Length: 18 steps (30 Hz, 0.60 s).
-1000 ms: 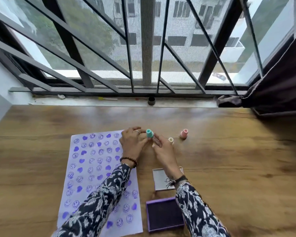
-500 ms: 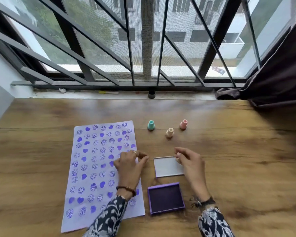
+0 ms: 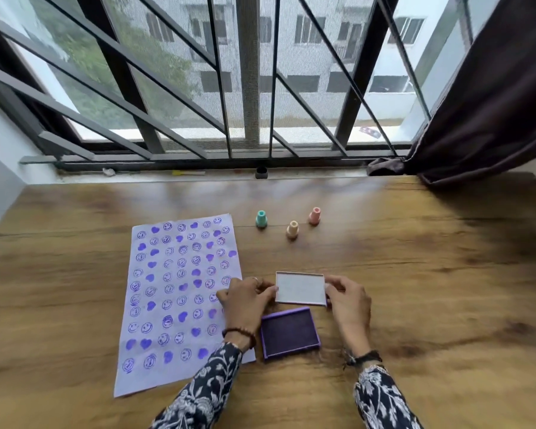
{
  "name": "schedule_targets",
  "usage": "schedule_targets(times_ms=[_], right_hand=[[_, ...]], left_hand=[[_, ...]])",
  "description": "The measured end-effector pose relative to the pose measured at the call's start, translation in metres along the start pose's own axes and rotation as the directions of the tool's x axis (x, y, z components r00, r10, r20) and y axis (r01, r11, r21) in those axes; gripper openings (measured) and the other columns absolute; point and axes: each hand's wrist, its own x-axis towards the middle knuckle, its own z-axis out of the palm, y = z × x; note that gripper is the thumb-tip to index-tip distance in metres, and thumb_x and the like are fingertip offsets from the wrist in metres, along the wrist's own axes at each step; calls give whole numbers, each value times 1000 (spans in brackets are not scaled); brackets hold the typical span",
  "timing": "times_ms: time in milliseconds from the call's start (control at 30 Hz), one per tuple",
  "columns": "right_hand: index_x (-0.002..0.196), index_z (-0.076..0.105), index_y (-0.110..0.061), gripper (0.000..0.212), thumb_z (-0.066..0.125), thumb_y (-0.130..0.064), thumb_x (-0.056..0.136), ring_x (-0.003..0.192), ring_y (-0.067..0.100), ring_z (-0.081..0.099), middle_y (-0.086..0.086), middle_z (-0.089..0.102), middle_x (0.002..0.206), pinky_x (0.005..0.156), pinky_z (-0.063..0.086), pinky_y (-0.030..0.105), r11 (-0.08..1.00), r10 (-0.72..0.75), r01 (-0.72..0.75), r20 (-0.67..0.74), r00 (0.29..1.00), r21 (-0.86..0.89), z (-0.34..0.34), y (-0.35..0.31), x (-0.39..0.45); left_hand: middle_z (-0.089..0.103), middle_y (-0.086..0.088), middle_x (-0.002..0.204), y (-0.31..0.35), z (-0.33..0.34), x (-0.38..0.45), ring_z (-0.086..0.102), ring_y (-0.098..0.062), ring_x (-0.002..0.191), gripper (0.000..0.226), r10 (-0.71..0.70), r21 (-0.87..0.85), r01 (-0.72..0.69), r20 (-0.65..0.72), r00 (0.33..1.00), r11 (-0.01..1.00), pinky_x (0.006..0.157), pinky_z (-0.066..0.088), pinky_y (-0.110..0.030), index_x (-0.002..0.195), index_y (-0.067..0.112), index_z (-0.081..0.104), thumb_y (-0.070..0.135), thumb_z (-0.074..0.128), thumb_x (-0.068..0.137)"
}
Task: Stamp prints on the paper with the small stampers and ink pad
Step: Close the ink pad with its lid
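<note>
A white paper (image 3: 180,292) covered in purple smiley and heart prints lies on the wooden table (image 3: 430,289). Beyond it stand three small stampers: teal (image 3: 261,218), cream (image 3: 292,229) and pink (image 3: 314,215). The open purple ink pad (image 3: 289,332) sits near the front edge. Just beyond it is its clear lid (image 3: 300,288), tilted off the table. My left hand (image 3: 246,300) grips the lid's left edge and my right hand (image 3: 348,300) grips its right edge.
A barred window with a sill (image 3: 198,174) runs along the table's far side. A dark curtain (image 3: 483,103) hangs at the right and drapes onto the table's far right corner. A small black object (image 3: 261,172) sits on the sill.
My hands left the teal stamper standing beside the others and came back toward me. Both hands closed on the ink pad's lid and lifted it slightly.
</note>
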Motion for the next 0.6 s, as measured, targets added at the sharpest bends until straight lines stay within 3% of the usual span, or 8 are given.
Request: schedule_targets(times_ms=[100,200,300,367,433,600], right_hand=[[99,71,-8,24,63,-1,78,92,26,66,15,73,101,82,49,32,998,-7,5,27,1000,70,-1,-1,-3],[103,69,-6,27,61,3,79,91,32,66,17,72,99,88,52,51,965,32,-48,69,997,256,-5,-3,-10],[110,65,-8,29,61,-1,83,93,25,66,9,71,100,85,55,42,930,-9,-35,118,993,365,-10,-3,-21],[107,67,-16,27,62,-4,84,85,12,65,1,69,93,77,56,28,898,-43,-19,131,990,440,-14,-4,-33],[99,67,-21,25,61,-3,84,81,11,62,3,67,90,74,56,24,855,-61,-22,143,988,518,-18,-9,-45],[86,68,-19,11,62,-10,84,83,16,64,9,68,92,74,56,22,789,-76,-57,189,979,612,-30,-18,-75]], left_hand=[[74,5,87,2,-2,1,58,-15,98,9,-64,-100,67,34,997,993,82,25,-35,77,32,71,38,66,74],[76,2,83,3,-11,-2,64,-14,86,6,-99,-219,102,24,995,970,88,37,-37,74,27,73,32,70,72],[75,-8,79,3,-23,-13,62,-10,68,4,-76,-481,89,47,996,872,71,46,-29,77,15,74,15,72,73],[71,-7,71,2,-30,-20,56,0,53,7,-72,-582,85,46,996,809,57,45,-15,80,7,73,7,70,74],[65,-3,63,-1,-36,-29,54,3,45,9,-90,-665,112,67,994,738,47,43,-8,84,1,71,2,67,76],[67,-6,66,-10,-47,-55,65,-8,59,7,-152,-863,199,144,978,464,55,52,-11,75,6,69,4,64,79]])
